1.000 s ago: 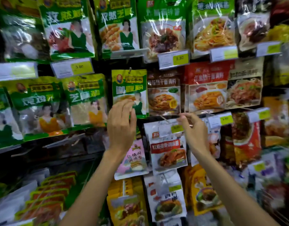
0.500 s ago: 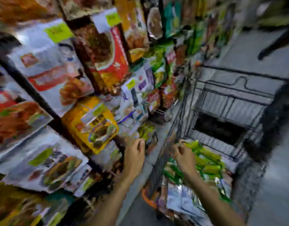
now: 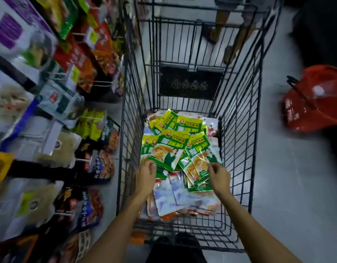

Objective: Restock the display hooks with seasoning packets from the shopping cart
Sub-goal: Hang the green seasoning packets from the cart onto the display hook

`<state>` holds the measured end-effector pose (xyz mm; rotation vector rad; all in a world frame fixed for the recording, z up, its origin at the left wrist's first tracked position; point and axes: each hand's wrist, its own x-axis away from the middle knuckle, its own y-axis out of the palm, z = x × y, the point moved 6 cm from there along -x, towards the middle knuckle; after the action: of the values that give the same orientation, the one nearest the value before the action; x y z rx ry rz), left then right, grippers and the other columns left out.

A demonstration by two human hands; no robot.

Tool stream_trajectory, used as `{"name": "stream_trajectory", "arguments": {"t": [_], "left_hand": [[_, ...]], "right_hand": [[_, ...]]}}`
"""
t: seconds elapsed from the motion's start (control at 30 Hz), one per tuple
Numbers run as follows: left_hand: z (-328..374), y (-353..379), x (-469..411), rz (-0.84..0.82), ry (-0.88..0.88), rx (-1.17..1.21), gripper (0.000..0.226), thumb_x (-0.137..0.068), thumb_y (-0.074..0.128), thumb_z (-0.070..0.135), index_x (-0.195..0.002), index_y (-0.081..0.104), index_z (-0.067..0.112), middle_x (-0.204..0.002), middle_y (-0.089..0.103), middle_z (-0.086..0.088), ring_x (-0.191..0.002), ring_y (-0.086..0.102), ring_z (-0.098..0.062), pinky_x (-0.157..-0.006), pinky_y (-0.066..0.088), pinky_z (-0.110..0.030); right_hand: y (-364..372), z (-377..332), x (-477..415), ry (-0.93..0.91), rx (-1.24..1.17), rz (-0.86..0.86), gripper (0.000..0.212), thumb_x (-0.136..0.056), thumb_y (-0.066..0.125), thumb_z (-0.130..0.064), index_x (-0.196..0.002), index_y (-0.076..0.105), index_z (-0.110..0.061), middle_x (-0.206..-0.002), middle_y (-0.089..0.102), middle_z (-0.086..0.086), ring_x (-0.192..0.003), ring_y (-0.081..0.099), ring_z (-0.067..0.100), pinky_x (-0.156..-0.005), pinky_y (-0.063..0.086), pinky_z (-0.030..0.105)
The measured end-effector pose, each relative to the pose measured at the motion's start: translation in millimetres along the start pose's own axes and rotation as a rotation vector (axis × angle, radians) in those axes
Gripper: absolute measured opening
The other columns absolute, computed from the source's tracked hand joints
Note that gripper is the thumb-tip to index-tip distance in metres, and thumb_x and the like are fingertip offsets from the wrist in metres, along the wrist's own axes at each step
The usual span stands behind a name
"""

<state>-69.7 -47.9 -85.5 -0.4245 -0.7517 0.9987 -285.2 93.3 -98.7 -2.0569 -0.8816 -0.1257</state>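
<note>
Packets [image 3: 173,147] in the cart [image 3: 238,130] lie at one o'clock of the left hand [image 3: 146,176], eleven of the right hand [image 3: 219,177]. Both are half-curled; grip unclear.

Grey floor [image 3: 277,168]; red basket [image 3: 315,103] on it, right; dim light.

Head camera looks steeply down, near, into the shopping cart [image 3: 239,141]; display [image 3: 55,103] at left, probably motion-blurred
</note>
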Motion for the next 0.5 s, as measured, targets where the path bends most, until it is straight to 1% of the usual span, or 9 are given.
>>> {"name": "stream_trajectory", "arguments": {"t": [0.07,0.1,0.13,0.23,0.3,0.33,0.4,0.5], "left_hand": [[-4.9,15.2,-25.1,-0.028,-0.002,-0.018,0.026,-0.098,0.046,0.011,-0.118,0.058,-0.002,-0.109,0.062,-0.021,-0.1,0.058,-0.031,-0.083,0.045,-0.034],[-6.6,22.2,-37.2,-0.036,-0.006,-0.037,0.029,-0.098,0.047,0.011,-0.121,0.056,-0.002,-0.117,0.06,-0.021,-0.108,0.056,-0.032,-0.09,0.045,-0.038],[-8.6,28.9,-49.0,-0.042,-0.01,-0.064,0.031,-0.097,0.048,0.012,-0.124,0.054,-0.003,-0.122,0.057,-0.021,-0.113,0.053,-0.033,-0.093,0.043,-0.039],[-12.8,47.2,-80.8,-0.042,-0.008,-0.194,0.039,-0.097,0.05,0.019,-0.13,0.048,-0.002,-0.13,0.051,-0.022,-0.12,0.046,-0.034,-0.096,0.035,-0.037],[-16.7,59.7,-97.0,-0.062,-0.006,-0.275,0.054,-0.095,0.052,0.027,-0.141,0.037,0.004,-0.143,0.039,-0.021,-0.131,0.036,-0.034,-0.104,0.029,-0.039],[-19.6,66.1,-102.9,-0.08,-0.017,-0.302,0.061,-0.095,0.053,0.032,-0.145,0.03,0.007,-0.148,0.033,-0.02,-0.135,0.031,-0.034,-0.107,0.027,-0.04],[-24.4,76.1,-111.8,-0.098,-0.045,-0.343,0.074,-0.091,0.058,0.038,-0.148,0.021,0.008,-0.149,0.032,-0.018,-0.136,0.03,-0.035,-0.11,0.027,-0.043],[-27.5,83.3,-119.8,-0.079,-0.085,-0.371,0.087,-0.084,0.066,0.041,-0.149,0.017,0.009,-0.15,0.032,-0.016,-0.137,0.03,-0.035,-0.109,0.027,-0.044]], "right_hand": [[4.9,10.6,-19.5,0.013,0.014,0.014,0.023,-0.097,0.05,-0.013,-0.107,0.064,0.003,-0.097,0.069,0.02,-0.084,0.062,0.03,-0.071,0.046,0.034],[7.4,14.6,-29.4,0.016,0.022,0.019,0.023,-0.097,0.052,-0.012,-0.109,0.063,0.003,-0.102,0.068,0.02,-0.089,0.062,0.03,-0.075,0.047,0.035],[10.1,18.2,-39.0,0.018,0.038,0.024,0.024,-0.095,0.054,-0.012,-0.113,0.061,0.003,-0.108,0.066,0.019,-0.095,0.061,0.031,-0.08,0.047,0.035],[18.4,26.3,-64.3,0.001,0.102,0.03,0.037,-0.091,0.061,-0.014,-0.123,0.055,0.002,-0.12,0.06,0.019,-0.109,0.056,0.03,-0.087,0.042,0.028],[24.1,32.5,-78.1,-0.014,0.18,0.025,0.046,-0.088,0.066,-0.02,-0.127,0.052,0.001,-0.124,0.055,0.018,-0.116,0.051,0.031,-0.093,0.04,0.032],[26.5,35.9,-83.6,-0.025,0.218,0.023,0.048,-0.087,0.068,-0.022,-0.126,0.052,0.0,-0.124,0.055,0.018,-0.116,0.05,0.032,-0.094,0.04,0.034],[31.0,41.6,-91.9,-0.035,0.269,0.009,0.051,-0.083,0.072,-0.027,-0.123,0.052,-0.003,-0.12,0.057,0.017,-0.114,0.051,0.033,-0.092,0.042,0.037],[34.4,46.4,-98.7,-0.028,0.324,-0.004,0.054,-0.078,0.076,-0.032,-0.119,0.052,-0.006,-0.117,0.059,0.015,-0.111,0.053,0.033,-0.088,0.044,0.04]]}}
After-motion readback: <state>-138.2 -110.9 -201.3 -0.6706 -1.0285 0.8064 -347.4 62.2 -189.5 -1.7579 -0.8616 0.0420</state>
